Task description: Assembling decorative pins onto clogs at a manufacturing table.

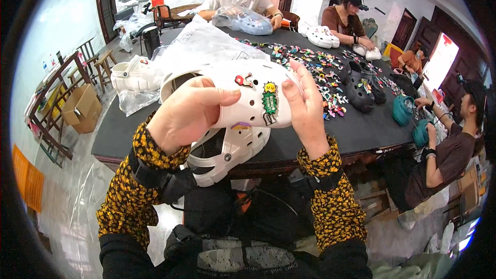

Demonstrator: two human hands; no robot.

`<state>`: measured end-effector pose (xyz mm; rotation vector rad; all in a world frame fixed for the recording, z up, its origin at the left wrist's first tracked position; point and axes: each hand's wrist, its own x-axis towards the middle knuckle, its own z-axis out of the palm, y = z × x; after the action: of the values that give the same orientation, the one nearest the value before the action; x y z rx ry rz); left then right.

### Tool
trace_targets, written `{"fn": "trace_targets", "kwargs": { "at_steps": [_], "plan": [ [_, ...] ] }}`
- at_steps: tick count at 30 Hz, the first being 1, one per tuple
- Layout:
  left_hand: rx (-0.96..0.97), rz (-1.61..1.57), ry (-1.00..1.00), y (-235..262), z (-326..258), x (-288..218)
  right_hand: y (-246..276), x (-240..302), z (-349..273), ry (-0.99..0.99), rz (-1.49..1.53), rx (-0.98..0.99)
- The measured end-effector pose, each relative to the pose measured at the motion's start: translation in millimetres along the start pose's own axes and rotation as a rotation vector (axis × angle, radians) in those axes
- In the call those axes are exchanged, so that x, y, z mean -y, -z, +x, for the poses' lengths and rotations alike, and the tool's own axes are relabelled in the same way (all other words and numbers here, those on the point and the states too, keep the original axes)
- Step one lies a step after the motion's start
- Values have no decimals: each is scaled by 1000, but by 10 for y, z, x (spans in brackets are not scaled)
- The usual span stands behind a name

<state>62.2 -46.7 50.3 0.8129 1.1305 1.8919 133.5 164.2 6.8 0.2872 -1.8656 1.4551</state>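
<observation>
A white clog [242, 107] is held up in front of me between both hands. My left hand [182, 107] grips its left side, thumb lying on the upper. My right hand [308, 106] closes on the right end, thumb against the surface. On the upper sit a red and white charm [243, 80], a yellow smiling charm [269, 88] and a green spiky one [270, 105], with several open holes around them. Just below, at the table's edge, rests a second white clog [247, 147] with a strap and a purple-and-yellow charm; its upper part is hidden behind the first.
Loose colourful charms [330, 80] spread over the dark table [126, 137]. White clogs [135, 75] on clear plastic lie at left, beside a white bag [206, 41]. Black clogs [357, 90] stand at right. Several people sit around, one [439, 147] handling teal clogs [403, 109].
</observation>
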Motion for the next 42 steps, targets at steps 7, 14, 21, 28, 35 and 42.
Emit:
{"fn": "trace_targets", "kwargs": {
  "at_steps": [7, 14, 21, 28, 35, 42],
  "plan": [
    [39, -112, 22, -57, -62, 138, -74, 55, -60, 165, -72, -61],
    [-107, -50, 10, -111, 31, 192, 43, -70, 6, 157, -195, -79],
    [-127, -104, -31, -197, 22, 209, -38, 283, -234, 469, -508, -251],
    [-185, -68, -42, -111, 68, 280, -104, 253, -294, 506, -636, -170],
    [-172, -173, -47, -124, 77, 288, -110, 214, -280, 419, -587, -155],
    [-168, -202, -35, -55, 72, 298, -112, 265, -350, 441, -555, -75]
  ]
}}
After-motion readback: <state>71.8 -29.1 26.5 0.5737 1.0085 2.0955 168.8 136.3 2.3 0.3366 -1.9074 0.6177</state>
